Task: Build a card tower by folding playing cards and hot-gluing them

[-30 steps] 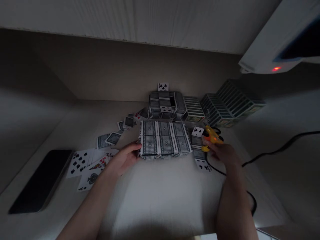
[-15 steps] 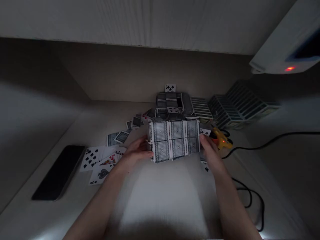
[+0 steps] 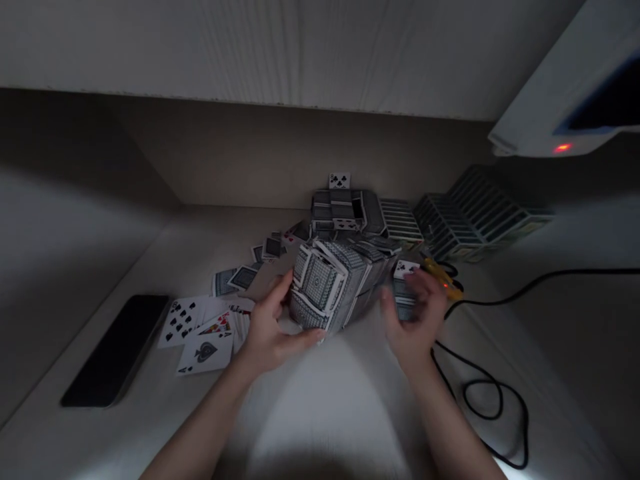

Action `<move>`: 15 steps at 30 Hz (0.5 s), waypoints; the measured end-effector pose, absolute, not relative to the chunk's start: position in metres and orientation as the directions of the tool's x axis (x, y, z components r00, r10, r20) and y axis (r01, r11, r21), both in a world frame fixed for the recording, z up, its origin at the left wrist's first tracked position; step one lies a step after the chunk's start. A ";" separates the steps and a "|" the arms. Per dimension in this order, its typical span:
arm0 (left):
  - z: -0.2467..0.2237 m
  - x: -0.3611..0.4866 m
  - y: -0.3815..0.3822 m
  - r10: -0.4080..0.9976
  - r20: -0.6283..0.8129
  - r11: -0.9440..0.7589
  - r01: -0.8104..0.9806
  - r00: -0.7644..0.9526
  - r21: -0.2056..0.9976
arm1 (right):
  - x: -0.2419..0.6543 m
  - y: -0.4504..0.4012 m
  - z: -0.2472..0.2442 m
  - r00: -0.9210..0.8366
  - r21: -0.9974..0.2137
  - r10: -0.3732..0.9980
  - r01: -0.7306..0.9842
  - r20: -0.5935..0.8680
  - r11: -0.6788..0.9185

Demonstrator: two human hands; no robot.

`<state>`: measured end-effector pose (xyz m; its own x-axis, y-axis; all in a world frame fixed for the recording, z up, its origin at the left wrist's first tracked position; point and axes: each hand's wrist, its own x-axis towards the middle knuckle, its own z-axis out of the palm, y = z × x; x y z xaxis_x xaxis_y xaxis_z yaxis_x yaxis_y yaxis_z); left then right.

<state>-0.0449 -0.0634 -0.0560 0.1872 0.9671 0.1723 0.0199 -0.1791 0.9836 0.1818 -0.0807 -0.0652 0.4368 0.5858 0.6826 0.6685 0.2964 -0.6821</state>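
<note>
A long block built of playing cards (image 3: 345,280), with patterned grey-blue backs outward, is turned so its left end faces me. My left hand (image 3: 273,327) grips that end, fingers behind it and thumb along the lower edge. Just right of the block, my right hand (image 3: 417,310) is off it, fingers curved and apart, slightly blurred. Beneath and beside those fingers lies a small pile of cards (image 3: 406,299), partly hidden. Behind the block sits another structure made of cards (image 3: 337,203), with an eight of clubs (image 3: 340,180) upright at its back.
A black phone (image 3: 117,350) lies at the left beside loose face-up cards (image 3: 205,350). More cards (image 3: 233,277) are scattered behind. Ribbed card structures (image 3: 470,220) stand at the back right. A yellow tool (image 3: 443,279) and a black cable (image 3: 500,380) are on the right.
The card block has swung round, showing its left end. My right hand has let go of its right end and opened. My left hand has moved to a fuller grip.
</note>
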 end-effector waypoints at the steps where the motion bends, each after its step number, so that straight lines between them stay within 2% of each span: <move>1: -0.054 -0.044 -0.066 0.968 0.182 -0.200 0.091 0.174 0.976 | 0.177 -0.089 -0.059 0.335 -0.592 0.568 0.721 0.752 0.360; 5: -0.038 -0.035 -0.078 0.963 0.260 -0.265 0.405 0.070 0.875 | 0.148 -0.118 -0.029 0.024 -0.451 0.606 0.693 0.795 0.563; 6: -0.033 -0.032 -0.082 0.958 0.281 -0.271 0.468 0.051 0.841 | 0.141 -0.122 -0.021 -0.067 -0.445 0.635 0.656 0.770 0.609; 8: -0.026 -0.027 -0.091 0.949 0.314 -0.264 0.568 0.009 0.780 | 0.130 -0.128 -0.007 -0.172 -0.507 0.699 0.573 0.694 0.644; 12: -0.010 -0.019 -0.105 0.941 0.339 -0.236 0.672 -0.024 0.702 | 0.128 -0.129 0.012 -0.104 -0.645 0.791 0.519 0.604 0.561; 15: 0.002 -0.017 -0.107 0.926 0.377 -0.253 0.730 -0.006 0.635 | 0.134 -0.126 0.020 -0.096 -0.695 0.842 0.520 0.531 0.497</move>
